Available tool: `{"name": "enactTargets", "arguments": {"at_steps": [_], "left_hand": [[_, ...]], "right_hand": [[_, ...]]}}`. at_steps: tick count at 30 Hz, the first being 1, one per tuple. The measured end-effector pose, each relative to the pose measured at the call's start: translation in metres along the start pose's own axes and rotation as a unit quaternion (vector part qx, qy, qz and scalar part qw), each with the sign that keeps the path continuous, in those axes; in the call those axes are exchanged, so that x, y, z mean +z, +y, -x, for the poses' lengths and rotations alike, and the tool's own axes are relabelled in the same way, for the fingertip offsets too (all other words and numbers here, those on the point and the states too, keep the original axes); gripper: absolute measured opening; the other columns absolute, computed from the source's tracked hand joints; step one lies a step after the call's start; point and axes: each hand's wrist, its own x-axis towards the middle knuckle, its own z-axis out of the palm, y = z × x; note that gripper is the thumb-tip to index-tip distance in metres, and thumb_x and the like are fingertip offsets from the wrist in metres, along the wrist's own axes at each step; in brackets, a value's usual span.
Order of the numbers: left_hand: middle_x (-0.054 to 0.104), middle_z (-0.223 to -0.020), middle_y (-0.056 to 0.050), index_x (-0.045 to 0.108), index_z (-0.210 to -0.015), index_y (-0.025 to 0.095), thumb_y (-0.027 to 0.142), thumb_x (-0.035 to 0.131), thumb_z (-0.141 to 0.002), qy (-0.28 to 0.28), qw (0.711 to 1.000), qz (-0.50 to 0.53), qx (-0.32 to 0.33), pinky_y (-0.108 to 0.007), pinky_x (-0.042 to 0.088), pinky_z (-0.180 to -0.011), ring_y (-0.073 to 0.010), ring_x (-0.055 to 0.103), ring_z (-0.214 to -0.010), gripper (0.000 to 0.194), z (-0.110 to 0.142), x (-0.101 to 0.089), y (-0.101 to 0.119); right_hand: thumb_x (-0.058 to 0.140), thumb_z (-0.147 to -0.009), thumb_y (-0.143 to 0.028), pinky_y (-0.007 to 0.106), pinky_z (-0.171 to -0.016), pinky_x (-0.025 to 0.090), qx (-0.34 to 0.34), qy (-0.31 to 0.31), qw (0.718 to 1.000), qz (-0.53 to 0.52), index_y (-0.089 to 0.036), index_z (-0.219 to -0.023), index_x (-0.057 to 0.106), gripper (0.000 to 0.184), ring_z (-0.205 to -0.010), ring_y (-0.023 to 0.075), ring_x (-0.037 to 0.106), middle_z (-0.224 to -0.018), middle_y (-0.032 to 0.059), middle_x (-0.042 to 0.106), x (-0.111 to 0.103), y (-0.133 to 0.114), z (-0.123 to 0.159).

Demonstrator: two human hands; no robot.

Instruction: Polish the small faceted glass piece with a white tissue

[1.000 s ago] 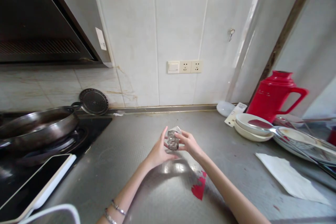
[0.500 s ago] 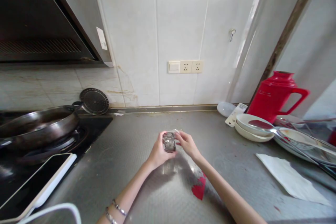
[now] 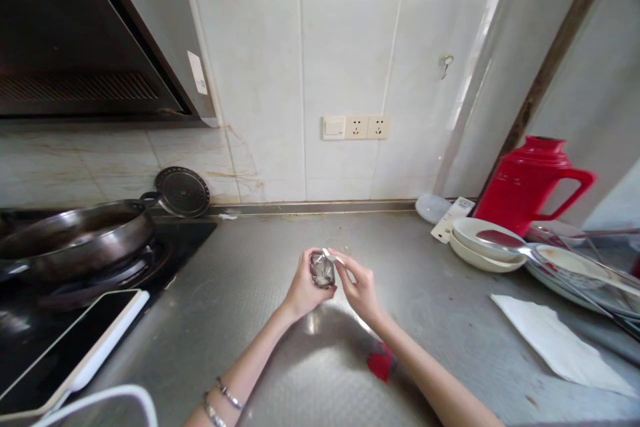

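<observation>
Above the middle of the metal counter (image 3: 280, 373), my left hand (image 3: 305, 292) is closed around a small, shiny, see-through container (image 3: 323, 269) that looks like a glass. It is tilted so that one end faces me. My right hand (image 3: 359, 285) pinches a small white piece (image 3: 327, 253) at the container's upper right edge. The piece is too small to name surely, and the fingers partly cover it. Below my right forearm lies a red scrap (image 3: 380, 363) on the counter.
Left are a pan (image 3: 85, 237) on the black stove (image 3: 185, 240) and a phone-like device (image 3: 70, 353) with a white cable. Right stand stacked bowls (image 3: 480, 255), a red thermos (image 3: 530, 180) and plates; a white paper sheet (image 3: 555, 340) lies before them.
My right hand has turned slightly, its fingertips moving left across the container's upper edge with the white piece. My left hand stays around the container. The view has shifted slightly.
</observation>
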Motion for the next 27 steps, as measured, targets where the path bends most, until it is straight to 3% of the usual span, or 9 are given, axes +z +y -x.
{"name": "enactTargets", "arguments": {"at_steps": [5,12,18,21,24,27], "left_hand": [[0.051,-0.116,-0.007,0.040,-0.121,0.023,0.013,0.076,-0.053,-0.009,0.998,-0.056,0.036,-0.032,0.045,-0.084,-0.0206,0.055,-0.098,0.078,0.003,0.003,-0.003],[0.049,-0.113,-0.007,0.039,-0.120,0.023,0.009,0.071,-0.055,0.025,0.998,-0.058,0.024,-0.033,0.045,-0.085,-0.0199,0.055,-0.098,0.074,0.000,0.003,-0.009],[0.048,-0.114,-0.007,0.040,-0.122,0.024,0.009,0.073,-0.053,0.021,0.997,-0.071,0.021,-0.034,0.045,-0.086,-0.0209,0.054,-0.100,0.077,0.001,0.003,-0.008],[0.048,-0.116,-0.008,0.039,-0.124,0.022,0.009,0.071,-0.054,0.019,0.996,-0.085,0.024,-0.036,0.044,-0.089,-0.0220,0.053,-0.103,0.078,-0.001,0.000,-0.009],[0.051,-0.111,-0.007,0.044,-0.118,0.020,0.009,0.070,-0.055,0.010,0.992,-0.116,0.049,-0.038,0.043,-0.090,-0.0230,0.052,-0.104,0.069,-0.001,-0.001,-0.008],[0.051,-0.108,-0.005,0.046,-0.115,0.021,0.010,0.070,-0.056,-0.012,0.989,-0.136,0.059,-0.035,0.046,-0.084,-0.0223,0.053,-0.099,0.065,0.002,0.003,-0.003]], "right_hand": [[0.048,-0.092,-0.030,0.034,-0.074,0.057,0.075,0.002,0.997,0.001,-0.024,-0.105,0.070,0.027,-0.088,0.0233,0.070,-0.101,0.0048,0.073,0.000,0.002,-0.002],[0.049,-0.090,-0.023,0.039,-0.097,0.048,-0.042,-0.014,0.999,-0.013,-0.026,-0.110,0.068,0.027,-0.108,0.0223,0.063,-0.112,0.0055,0.068,-0.001,-0.003,0.003],[0.048,-0.091,-0.025,0.036,-0.084,0.056,0.038,0.009,0.999,0.006,-0.024,-0.105,0.069,0.025,-0.096,0.0226,0.068,-0.103,0.0056,0.072,0.000,0.000,0.000],[0.046,-0.090,-0.019,0.039,-0.091,0.052,-0.058,-0.032,0.997,0.041,-0.023,-0.112,0.065,0.029,-0.106,0.0224,0.064,-0.110,0.0074,0.070,0.000,-0.001,0.001],[0.044,-0.088,-0.012,0.048,-0.103,0.041,-0.173,-0.092,0.976,0.095,-0.023,-0.120,0.058,0.037,-0.116,0.0220,0.057,-0.116,0.0084,0.067,-0.004,-0.002,0.000],[0.042,-0.088,-0.010,0.054,-0.106,0.034,-0.195,-0.106,0.965,0.139,-0.024,-0.123,0.055,0.040,-0.115,0.0219,0.058,-0.113,0.0088,0.068,-0.010,-0.001,-0.005]]}}
